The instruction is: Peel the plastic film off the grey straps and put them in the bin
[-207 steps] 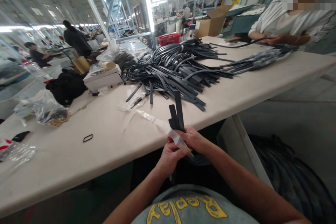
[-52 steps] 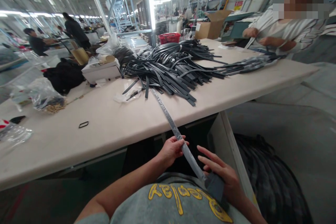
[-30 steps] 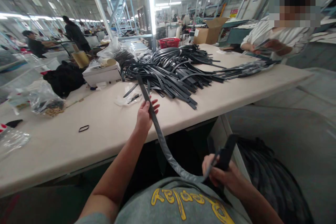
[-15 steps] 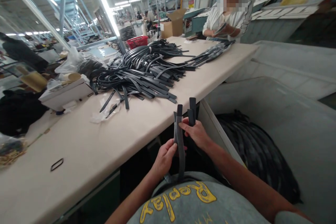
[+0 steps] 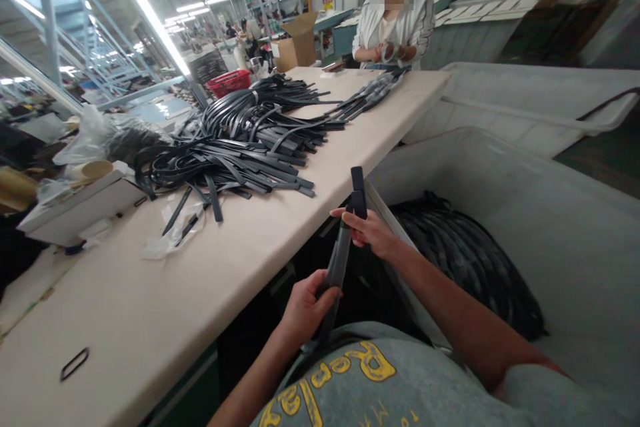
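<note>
Dark straps (image 5: 340, 255) run upward from my lap, in front of the table's edge. My left hand (image 5: 311, 303) is closed around their lower part, thumb on top. Higher up, my right hand (image 5: 373, 232) grips the straps near their ends, with dark strap ends (image 5: 357, 180) standing up above its fingers. How many straps lie in each hand I cannot make out. Beyond my hands, a large pile of dark straps (image 5: 240, 160) covers part of the pale table (image 5: 200, 293).
At right stands a large pale bin (image 5: 565, 213) with dark straps (image 5: 465, 267) inside. A black rectangular ring (image 5: 75, 364) lies on the table's near left. A white box (image 5: 80, 207), a red basket (image 5: 229, 83) and a cardboard box (image 5: 295, 43) are farther back. A co-worker (image 5: 393, 20) stands across.
The strap ends that stood apart between my hands are now together in my right hand. My left hand sits a little lower. The view has turned right. The co-worker's hands have moved.
</note>
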### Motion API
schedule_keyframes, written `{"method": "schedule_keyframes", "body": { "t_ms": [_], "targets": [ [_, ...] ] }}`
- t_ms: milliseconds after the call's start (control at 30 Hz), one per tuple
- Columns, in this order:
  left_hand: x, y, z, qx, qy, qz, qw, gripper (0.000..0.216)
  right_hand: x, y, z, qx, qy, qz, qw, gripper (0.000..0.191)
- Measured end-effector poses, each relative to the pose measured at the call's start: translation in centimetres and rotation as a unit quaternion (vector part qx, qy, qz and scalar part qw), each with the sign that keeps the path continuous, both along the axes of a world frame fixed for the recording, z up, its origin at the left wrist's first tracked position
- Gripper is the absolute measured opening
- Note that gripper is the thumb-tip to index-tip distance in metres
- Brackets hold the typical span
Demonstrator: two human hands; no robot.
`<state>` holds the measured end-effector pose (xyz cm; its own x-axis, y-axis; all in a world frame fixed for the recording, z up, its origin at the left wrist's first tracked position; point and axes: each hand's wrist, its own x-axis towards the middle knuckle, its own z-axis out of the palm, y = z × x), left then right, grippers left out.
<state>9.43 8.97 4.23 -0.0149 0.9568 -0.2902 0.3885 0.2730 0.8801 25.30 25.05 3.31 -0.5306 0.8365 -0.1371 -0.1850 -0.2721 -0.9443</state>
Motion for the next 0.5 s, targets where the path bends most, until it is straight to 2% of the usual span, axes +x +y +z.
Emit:
{"method": "schedule_keyframes", "body": {
  "t_ms": [100, 267, 400, 500],
  "targets": [
    [-0.5, 0.4, 0.6, 0.010, 0.047, -0.038, 0.998, 0.012, 0.9, 0.5, 1.3, 0.024, -0.006, 0.008, 1.000, 0.048],
    [0.5, 2.2, 1.9, 0.013, -0.048, -0.031, 0.998, 0.030, 1.3, -2.1, 3.1, 0.117, -0.068, 0.001, 0.991, 0.035],
    [2.4, 3.1, 2.4, 0.052, -0.015, -0.007, 0.999, 0.035, 2.3, -4.5, 3.2, 0.174, -0.103, -0.036, 0.979, 0.033],
    [3.4, 2.6, 1.5, 0.060, 0.037, -0.039, 0.997, 0.036, 4.1, -4.6, 2.5, 0.198, -0.125, -0.093, 0.968, 0.034]
  ]
}}
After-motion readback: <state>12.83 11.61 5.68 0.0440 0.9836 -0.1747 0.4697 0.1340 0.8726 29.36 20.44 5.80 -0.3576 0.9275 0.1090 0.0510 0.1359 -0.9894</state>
